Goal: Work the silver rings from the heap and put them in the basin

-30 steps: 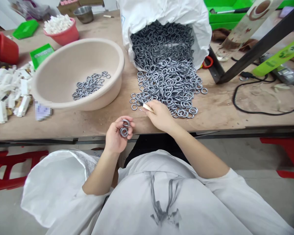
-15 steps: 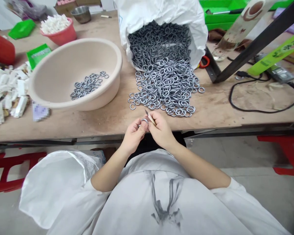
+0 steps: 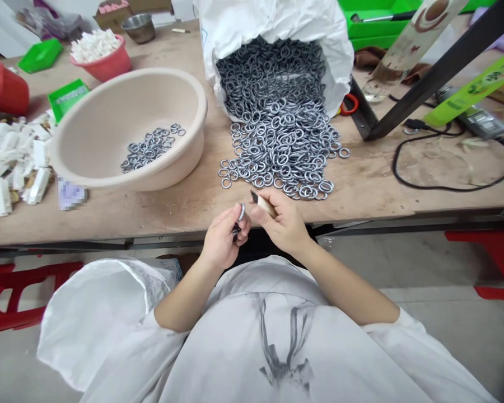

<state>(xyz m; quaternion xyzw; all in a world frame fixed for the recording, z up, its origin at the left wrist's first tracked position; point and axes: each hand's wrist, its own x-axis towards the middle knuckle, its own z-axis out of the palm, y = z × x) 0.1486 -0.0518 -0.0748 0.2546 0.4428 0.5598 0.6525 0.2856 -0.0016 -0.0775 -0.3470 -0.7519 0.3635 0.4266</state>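
a large, beige, round plastic basin (image 3: pixel 109 112) stands on the brown wooden table (image 3: pixel 172 207), with a small heap of glossy grey rings (image 3: pixel 149 148) lying on its bottom. in front of the basin and off to its right, the left hand (image 3: pixel 222 238) has its thumb and fingers clamped on a single glossy grey ring (image 3: pixel 242 211), held up on edge; something dark, partly hidden, sits lower down in the same fingers. just beside it, farther right of the basin, the right hand (image 3: pixel 283 221) is closed around a short tool with a pale handle and a dark tip (image 3: pixel 266 205). the tip points up and toward the basin's side, apart from the ring. to the right of the basin, a crinkled white sack (image 3: pixel 273 19) lies with its mouth toward the person, a big pile of grey rings (image 3: pixel 285 134) spilling out of it. left of the basin is a heap of white oblong pieces (image 3: pixel 14 162); behind it stands a red round plastic bowl (image 3: pixel 111 66) full of small white pieces (image 3: pixel 94 45).
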